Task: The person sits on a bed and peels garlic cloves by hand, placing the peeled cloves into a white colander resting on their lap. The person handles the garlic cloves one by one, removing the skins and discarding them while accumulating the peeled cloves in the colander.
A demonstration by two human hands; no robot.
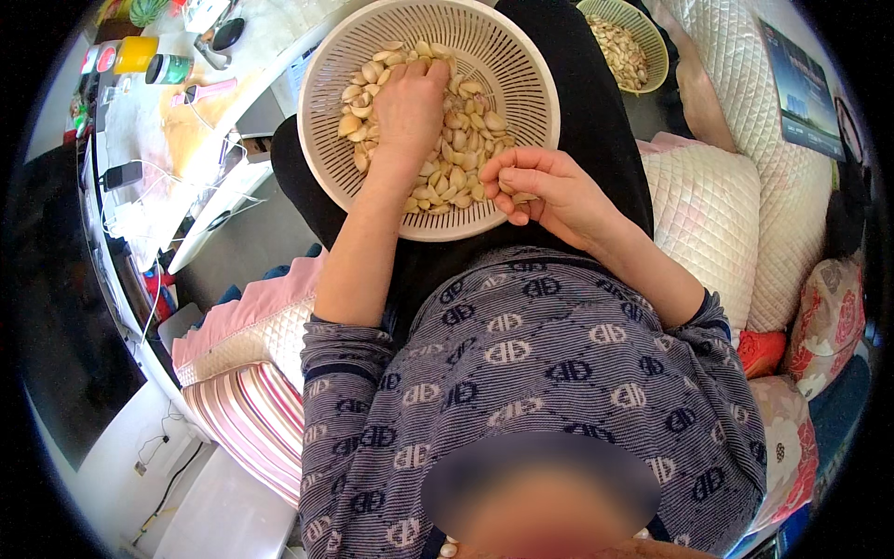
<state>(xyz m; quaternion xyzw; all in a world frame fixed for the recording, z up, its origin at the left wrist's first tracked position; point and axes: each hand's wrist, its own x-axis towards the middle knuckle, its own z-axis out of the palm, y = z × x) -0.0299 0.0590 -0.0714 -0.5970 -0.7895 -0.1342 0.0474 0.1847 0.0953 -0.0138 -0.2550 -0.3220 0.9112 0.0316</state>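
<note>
A cream plastic colander [520, 77] rests on my lap, holding many loose garlic cloves [457, 150]. My left hand [411, 105] reaches down into it, back of the hand up. Its fingertips are among the cloves at the far side, and whether they grip one is hidden. At the colander's near right rim, my right hand [541, 185] is curled with thumb and fingers together. Garlic cloves [506, 183] show between those fingers and in the palm.
Beyond my right knee stands a smaller yellow-green basket [660, 56] of garlic, beside another person's bare limb [702, 105]. Quilted cream cushions [698, 216] line the right. A cluttered table [150, 133] with jars, cables and a pink-strapped watch [202, 92] is at left.
</note>
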